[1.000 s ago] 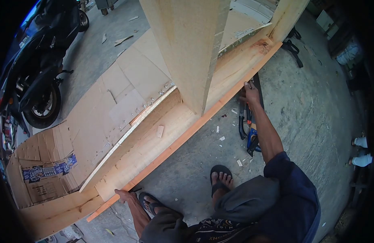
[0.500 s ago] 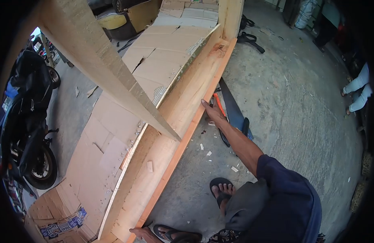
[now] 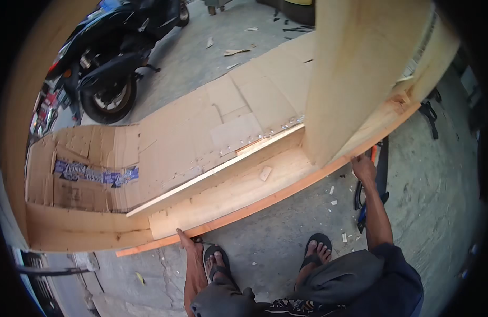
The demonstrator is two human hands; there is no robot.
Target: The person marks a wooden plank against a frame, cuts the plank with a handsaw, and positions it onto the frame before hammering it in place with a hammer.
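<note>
A long wooden frame with a shallow trough (image 3: 228, 199) along its near side lies across the view. A reddish wooden strip (image 3: 265, 204) forms the trough's front edge. Near its left end, my left hand (image 3: 188, 244) is closed on the strip, thumb on top and the other fingers mostly hidden below. My right hand (image 3: 364, 168) grips the same strip farther right, fingertips at its edge. A small wood block (image 3: 265, 173) lies loose in the trough. Between the hands, a wide upright board (image 3: 355, 74) rises from the trough. Behind it is a flat cardboard panel (image 3: 186, 153).
Dark tools (image 3: 381, 171), one with an orange part, lie on the concrete beside my right hand. Wood scraps (image 3: 332, 202) are scattered near my sandalled feet (image 3: 317, 251). A black motorbike (image 3: 114, 68) stands at the upper left. Another upright board (image 3: 16, 132) borders the left side.
My view has swung left and down, so the frame now runs more crosswise and its left end shows. Both hands remain on the strip; the left one is now more fully in view.
</note>
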